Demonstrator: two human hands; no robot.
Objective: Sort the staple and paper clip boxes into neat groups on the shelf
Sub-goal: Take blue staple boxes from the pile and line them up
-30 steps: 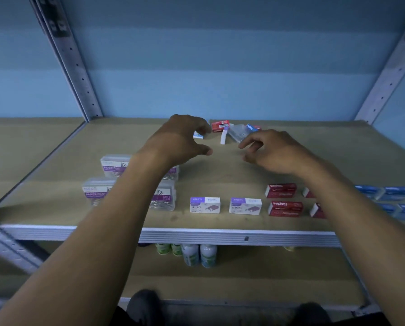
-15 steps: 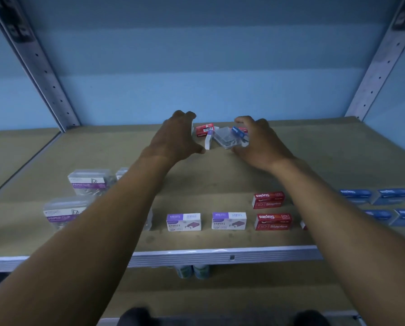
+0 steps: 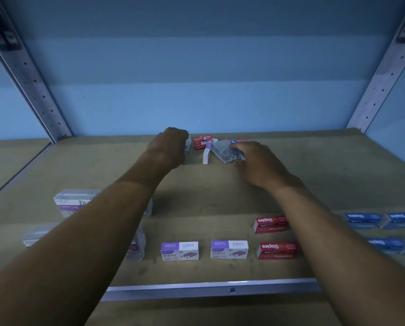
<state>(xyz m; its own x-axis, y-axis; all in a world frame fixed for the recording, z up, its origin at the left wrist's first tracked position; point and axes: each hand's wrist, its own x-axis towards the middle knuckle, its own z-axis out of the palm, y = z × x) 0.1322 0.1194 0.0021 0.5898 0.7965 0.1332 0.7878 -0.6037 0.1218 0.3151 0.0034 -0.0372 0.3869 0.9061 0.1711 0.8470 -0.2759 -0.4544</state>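
**Two hands reach the unsorted pile at the back of the shelf**

We see both arms stretched to the far edge of a tan fibreboard shelf [image 3: 220,196], where a small jumble of boxes waits. The left hand [image 3: 170,147] is curled over a small clear plastic box [image 3: 187,147]; only a sliver of that box shows at the hand's right edge, so we cannot tell how firmly the fingers hold it. The right hand [image 3: 260,165] lies just right of a clear plastic paper clip box [image 3: 225,151], fingertips bent against its right side. That box lies tilted, its long axis running diagonally from back-left to front-right, so the right hand is the nearer one. Between the hands stand a narrow white and purple staple box [image 3: 206,155] on end and, behind it, a red staple box with a barcode [image 3: 202,142].

Nearer us, groups are formed: clear paper clip boxes with purple labels [image 3: 75,202] left, two purple and white staple boxes [image 3: 179,251] centre, red staple boxes [image 3: 276,250], blue staple boxes [image 3: 362,220] far right.
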